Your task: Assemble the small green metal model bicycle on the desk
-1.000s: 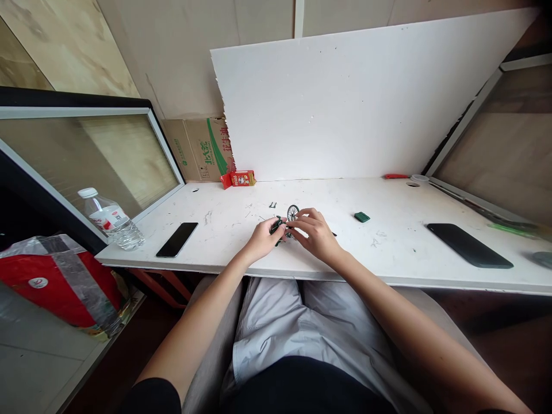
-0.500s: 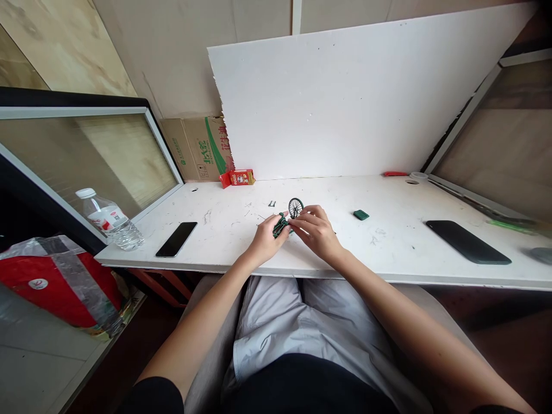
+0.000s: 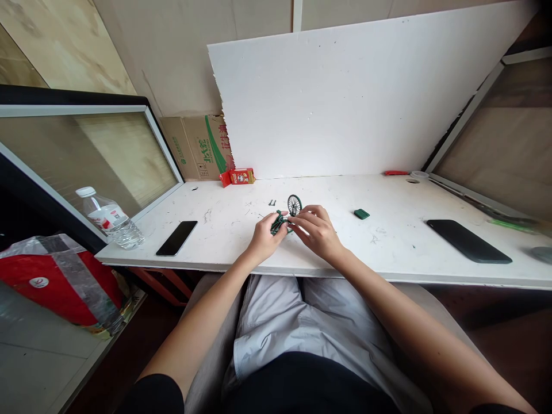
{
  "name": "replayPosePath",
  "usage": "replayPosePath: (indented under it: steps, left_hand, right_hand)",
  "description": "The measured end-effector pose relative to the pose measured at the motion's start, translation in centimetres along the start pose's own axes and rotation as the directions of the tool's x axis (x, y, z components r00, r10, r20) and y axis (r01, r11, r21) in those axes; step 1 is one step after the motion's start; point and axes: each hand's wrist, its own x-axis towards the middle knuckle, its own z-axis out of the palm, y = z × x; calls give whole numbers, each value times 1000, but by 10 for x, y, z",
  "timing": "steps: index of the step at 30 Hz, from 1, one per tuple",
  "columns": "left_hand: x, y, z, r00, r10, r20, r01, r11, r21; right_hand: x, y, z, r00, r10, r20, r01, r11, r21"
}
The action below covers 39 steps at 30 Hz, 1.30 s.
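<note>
A small dark green model bicycle is between my hands, low over the front middle of the white table. Its spoked wheel stands up just beyond my fingertips. My left hand is closed around the green frame. The fingers of my right hand pinch at the model's right side, below the wheel, and cover part of it. Two tiny dark pieces lie on the table behind my left hand. To the right of my hands rests a flat green part.
On the left of the table are a phone and a water bottle. A red box sits at the back. A black flat object lies at the right, with a red tool behind it.
The green model and its wheel have tilted and shifted very slightly to the left. Both hands keep nearly the same grip and place.
</note>
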Motion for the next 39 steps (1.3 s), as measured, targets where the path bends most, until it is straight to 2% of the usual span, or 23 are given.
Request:
replayPosePath:
  steps: [4, 5, 7, 9, 11, 14, 17, 19, 26, 32, 36, 39]
  left_hand:
    - [15, -14, -20, 968, -226, -111, 191, 946, -263]
    - [20, -19, -27, 943, -295, -152, 224, 904, -365]
    - [28, -28, -45, 889, -427, -166, 270, 780, -564]
    - [34, -36, -61, 841, -528, -116, 316, 653, -688]
    - [37, -43, -74, 808, -581, -99, 322, 576, -751]
    - [38, -49, -82, 789, -610, -72, 327, 517, -791]
    - [39, -50, -79, 787, -616, -30, 350, 487, -800]
    - [38, -49, -75, 792, -610, 0, 372, 483, -793]
    - [35, -47, -64, 802, -584, 122, 446, 451, -773]
    - [32, -43, -58, 776, -614, 143, 495, 454, -741]
    - [30, -41, -57, 770, -616, 165, 524, 463, -715]
    - [29, -38, -55, 778, -601, 182, 535, 484, -693]
  right_hand:
    - [6, -1, -9, 990, 74, -119, -78, 996, -33]
    - [7, 1, -10, 983, 105, -151, -111, 993, -32]
    - [10, 8, -11, 972, 168, -165, -176, 984, -34]
    - [11, 20, -7, 971, 223, -84, -228, 971, -67]
    - [11, 36, -1, 958, 273, 84, -260, 955, -139]
    - [11, 59, 11, 879, 343, 331, -274, 932, -239]
    - [13, 73, 19, 804, 415, 426, -295, 901, -319]
    - [16, 77, 22, 781, 430, 454, -291, 893, -344]
    - [26, 81, 27, 791, 306, 529, -110, 923, -369]
    - [38, 73, 32, 759, 199, 619, 30, 941, -338]
    - [49, 69, 38, 743, 185, 644, 63, 938, -341]
    - [59, 71, 30, 737, 193, 648, 67, 933, -354]
